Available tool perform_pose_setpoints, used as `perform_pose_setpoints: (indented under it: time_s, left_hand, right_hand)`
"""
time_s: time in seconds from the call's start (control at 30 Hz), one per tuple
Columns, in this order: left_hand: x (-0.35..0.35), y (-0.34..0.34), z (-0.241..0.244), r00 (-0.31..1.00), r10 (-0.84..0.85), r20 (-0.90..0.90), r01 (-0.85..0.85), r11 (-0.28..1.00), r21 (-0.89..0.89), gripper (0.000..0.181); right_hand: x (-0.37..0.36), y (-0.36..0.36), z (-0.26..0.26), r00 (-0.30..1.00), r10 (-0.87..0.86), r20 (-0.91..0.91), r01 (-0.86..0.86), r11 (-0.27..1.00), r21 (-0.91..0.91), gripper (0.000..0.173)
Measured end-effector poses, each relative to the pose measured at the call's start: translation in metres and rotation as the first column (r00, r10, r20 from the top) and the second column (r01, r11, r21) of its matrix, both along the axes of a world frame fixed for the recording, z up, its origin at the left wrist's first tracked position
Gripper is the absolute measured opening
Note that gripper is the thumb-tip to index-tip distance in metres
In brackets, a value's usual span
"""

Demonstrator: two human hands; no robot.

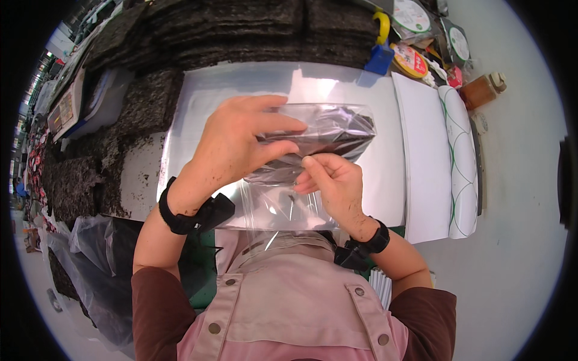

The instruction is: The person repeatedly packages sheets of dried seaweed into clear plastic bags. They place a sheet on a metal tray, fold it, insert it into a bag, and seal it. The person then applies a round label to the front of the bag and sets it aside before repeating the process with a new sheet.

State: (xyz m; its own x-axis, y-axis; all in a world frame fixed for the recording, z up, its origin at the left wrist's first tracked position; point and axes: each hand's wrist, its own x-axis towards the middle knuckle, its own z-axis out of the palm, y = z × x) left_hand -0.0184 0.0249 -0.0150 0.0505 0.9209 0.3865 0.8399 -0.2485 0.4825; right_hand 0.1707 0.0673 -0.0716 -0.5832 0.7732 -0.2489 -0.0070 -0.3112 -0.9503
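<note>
A clear plastic bag (316, 135) with dark dried seaweed inside lies over a shiny pale work surface (384, 189). My left hand (248, 135) rests on the bag's left part, thumb and fingers spread over the film. Pinched between thumb and fingertips of my right hand (332, 180) is the film near the bag's lower middle edge. The bag's see-through end (280, 207) extends towards my apron (293, 293). Both wrists carry black straps with black devices.
Tall stacks of dried seaweed sheets (235, 27) stand behind, with more at left (149, 104). White sheets (424, 158) and round-patterned label sheets (460, 167) lie right. A blue-and-yellow clip (380, 56), packets (408, 61) and an amber bottle (481, 92) sit upper right. Plastic film (104, 252) hangs lower left.
</note>
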Motion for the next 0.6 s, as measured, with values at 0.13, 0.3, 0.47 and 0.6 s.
perform_pose_setpoints:
  time_s: [0.13, 0.3, 0.47, 0.6]
  left_hand:
    - [-0.003, 0.006, -0.003, 0.999, 0.042, -0.006, -0.042, 0.999, 0.007, 0.034]
    - [0.002, 0.002, 0.000, 0.998, 0.027, -0.052, -0.025, 0.999, 0.046, 0.035]
    - [0.008, 0.000, 0.004, 0.999, 0.003, -0.044, -0.002, 0.999, 0.042, 0.036]
    - [0.007, -0.006, 0.000, 0.998, 0.027, -0.049, -0.025, 0.998, 0.055, 0.037]
  right_hand:
    - [0.027, 0.026, 0.001, 0.977, -0.139, -0.163, 0.205, 0.828, 0.521, 0.022]
    - [0.036, 0.198, 0.004, 0.894, -0.443, -0.067, 0.395, 0.711, 0.582, 0.031]
    - [0.043, 0.363, -0.049, 0.790, -0.493, 0.364, 0.206, 0.773, 0.600, 0.026]
    - [0.008, 0.386, -0.048, 0.667, -0.531, 0.523, 0.043, 0.728, 0.684, 0.024]
